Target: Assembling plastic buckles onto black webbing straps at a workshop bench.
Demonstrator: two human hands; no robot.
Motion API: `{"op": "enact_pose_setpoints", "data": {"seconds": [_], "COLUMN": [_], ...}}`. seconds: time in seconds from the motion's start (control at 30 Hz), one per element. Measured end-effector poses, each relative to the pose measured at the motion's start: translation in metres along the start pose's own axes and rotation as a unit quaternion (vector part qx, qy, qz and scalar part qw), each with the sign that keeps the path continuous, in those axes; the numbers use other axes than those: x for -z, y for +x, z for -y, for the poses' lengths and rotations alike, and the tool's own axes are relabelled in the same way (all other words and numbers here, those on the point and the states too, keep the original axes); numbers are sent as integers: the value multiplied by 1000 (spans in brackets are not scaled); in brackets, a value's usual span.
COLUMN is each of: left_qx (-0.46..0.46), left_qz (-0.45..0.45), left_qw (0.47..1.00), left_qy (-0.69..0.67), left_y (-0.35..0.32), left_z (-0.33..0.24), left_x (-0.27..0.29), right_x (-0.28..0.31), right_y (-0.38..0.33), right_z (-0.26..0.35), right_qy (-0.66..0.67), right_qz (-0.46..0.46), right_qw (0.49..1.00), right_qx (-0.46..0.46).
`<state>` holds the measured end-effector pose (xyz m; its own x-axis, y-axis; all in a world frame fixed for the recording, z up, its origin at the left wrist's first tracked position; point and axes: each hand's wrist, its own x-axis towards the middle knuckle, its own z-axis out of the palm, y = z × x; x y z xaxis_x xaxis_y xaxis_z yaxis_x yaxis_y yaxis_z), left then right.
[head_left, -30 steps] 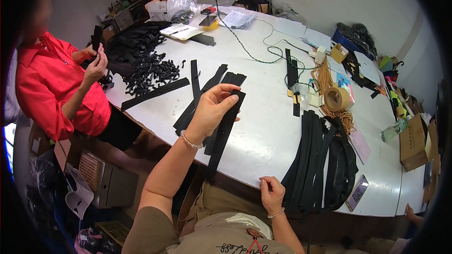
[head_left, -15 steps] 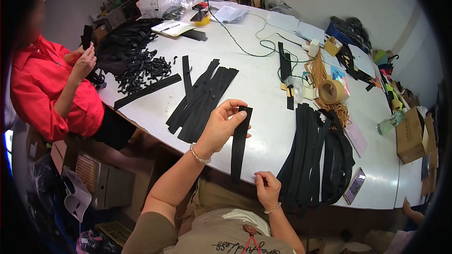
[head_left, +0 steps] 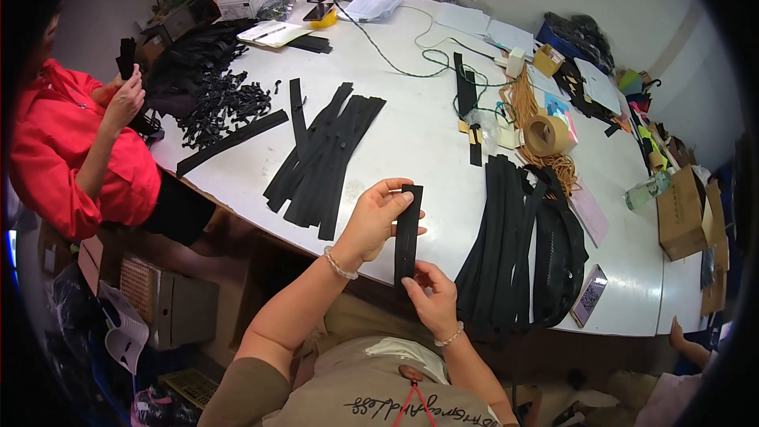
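A short black zipper [head_left: 407,239] hangs upright in front of me at the table's near edge. My left hand [head_left: 373,220] pinches its top end between thumb and fingers. At its lower end, my right hand [head_left: 435,299] grips it with thumb and forefinger. Farther left, a loose pile of similar black zippers [head_left: 324,162] lies fanned out on the white table [head_left: 431,138]. Right of my hands, a thick bundle of longer black strips [head_left: 498,253] drapes over the near edge, beside a black bag-like piece with a zipper [head_left: 560,257].
A co-worker in a red jacket [head_left: 87,150] stands at the left, holding a black strip. Small black zipper pulls [head_left: 225,107] are heaped nearby. Toward the right are a tape roll [head_left: 547,136], brown cord, a phone [head_left: 590,296] and a cardboard box [head_left: 684,217]. A green cable [head_left: 379,55] crosses the table.
My right hand has come up and taken the zipper's lower end, where it was apart before. The left hand keeps its pinch on the top. The whole view has shifted slightly.
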<state>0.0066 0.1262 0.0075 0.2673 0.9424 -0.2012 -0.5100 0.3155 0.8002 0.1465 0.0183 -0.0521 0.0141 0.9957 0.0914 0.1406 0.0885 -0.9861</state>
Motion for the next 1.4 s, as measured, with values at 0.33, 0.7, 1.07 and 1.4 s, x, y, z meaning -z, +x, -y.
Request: {"op": "enact_pose_setpoints", "data": {"seconds": [0.33, 0.7, 1.07, 1.4], "left_qx": [7, -12, -14, -40], "left_qz": [-15, -12, -12, -124], "left_qw": [1000, 1000, 1000, 986], "left_qy": [-2, -1, 1, 108], "left_y": [0, -1, -2, -52], "left_z": [16, 17, 19, 74], "left_x": [0, -3, -7, 31], "right_x": [-3, -2, -2, -11], "right_y": [3, 3, 1, -2], "right_z": [-21, -20, -23, -22], "right_qy": [17, 20, 37, 33], "right_qz": [5, 3, -10, 9], "right_qw": [998, 998, 998, 999], "right_qx": [-54, -61, -53, -18]}}
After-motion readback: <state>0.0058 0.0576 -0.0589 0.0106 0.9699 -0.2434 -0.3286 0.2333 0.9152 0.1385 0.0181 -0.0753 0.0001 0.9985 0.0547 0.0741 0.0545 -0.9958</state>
